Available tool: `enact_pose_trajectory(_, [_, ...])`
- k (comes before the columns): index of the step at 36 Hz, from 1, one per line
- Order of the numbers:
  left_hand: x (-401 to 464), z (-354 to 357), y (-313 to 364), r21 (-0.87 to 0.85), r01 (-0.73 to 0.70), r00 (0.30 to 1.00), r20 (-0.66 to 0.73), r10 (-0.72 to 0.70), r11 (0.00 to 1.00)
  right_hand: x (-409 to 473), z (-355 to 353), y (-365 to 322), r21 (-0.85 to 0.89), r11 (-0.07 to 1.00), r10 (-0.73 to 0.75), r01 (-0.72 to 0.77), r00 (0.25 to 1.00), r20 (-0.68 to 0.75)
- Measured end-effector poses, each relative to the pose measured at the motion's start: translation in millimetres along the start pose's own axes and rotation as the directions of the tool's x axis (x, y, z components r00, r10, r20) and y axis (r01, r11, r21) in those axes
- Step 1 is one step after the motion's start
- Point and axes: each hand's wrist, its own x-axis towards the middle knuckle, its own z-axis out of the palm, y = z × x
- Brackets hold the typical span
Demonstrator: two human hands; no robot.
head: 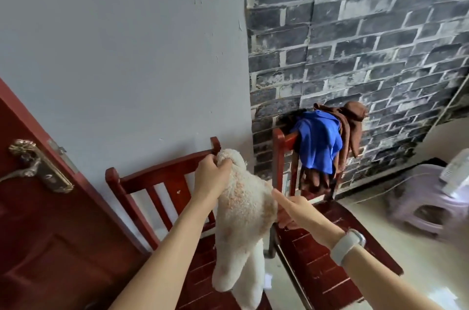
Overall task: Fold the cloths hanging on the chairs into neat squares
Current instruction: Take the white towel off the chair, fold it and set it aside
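A fluffy white cloth (243, 221) with orange-brown stains hangs down in front of the left red wooden chair (157, 177). My left hand (212, 174) grips its top end, bunched up near the chair's top rail. My right hand (291, 210), a white watch on its wrist, pinches the cloth's right edge lower down, thumb on top. On the back of the right red chair (281, 147) hang a blue cloth (318, 142) and a brown cloth (351, 124), draped over each other.
A red door (38, 221) with a brass handle (33, 167) stands at the left. Grey wall and dark brick-pattern wall lie behind the chairs. A pale purple plastic stool (429, 208) sits on the tiled floor at the right, partly under a white object.
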Motion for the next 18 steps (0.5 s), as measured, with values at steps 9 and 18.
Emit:
enact_pose_trajectory(9, [-15.6,-8.9,-40.7,-0.172,0.147,0.988,0.069,-0.137,0.974,22.0,46.4,-2.6,0.337,0.939,-0.036,0.074,0.992,-0.117])
enact_pose_trajectory(18, [-12.4,-36.4,-78.5,0.038,0.038,0.997,-0.074,-0.035,0.999,37.8,35.8,-17.9,0.106,0.966,-0.177,0.234,0.906,-0.384])
